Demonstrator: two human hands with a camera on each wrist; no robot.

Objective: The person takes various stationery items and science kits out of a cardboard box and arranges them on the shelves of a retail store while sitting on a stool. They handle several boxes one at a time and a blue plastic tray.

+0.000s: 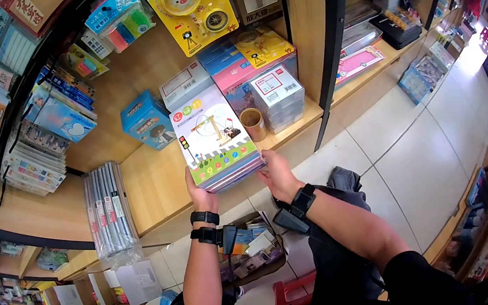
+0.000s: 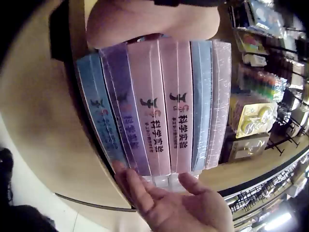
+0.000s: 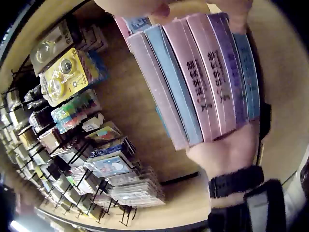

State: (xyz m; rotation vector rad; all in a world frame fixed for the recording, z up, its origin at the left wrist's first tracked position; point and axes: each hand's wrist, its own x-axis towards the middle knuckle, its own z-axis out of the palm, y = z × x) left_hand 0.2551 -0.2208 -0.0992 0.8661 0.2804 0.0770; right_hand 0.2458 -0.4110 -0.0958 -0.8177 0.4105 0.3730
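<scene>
Black sleeves (image 1: 419, 281) lead to the left hand (image 1: 203, 198) (how its fingers grip, I cannot tell) and right hand (image 1: 281, 176), fingers spread, at the box stack's (image 1: 209, 135) near corners. At the wooden shelf's (image 1: 154, 189) edge, level support probably works best, avoiding the brown cup (image 1: 253, 125).

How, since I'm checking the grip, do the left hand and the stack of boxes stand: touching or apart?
Touching: the head view shows the left hand against the stack of boxes at its near left corner.
</scene>
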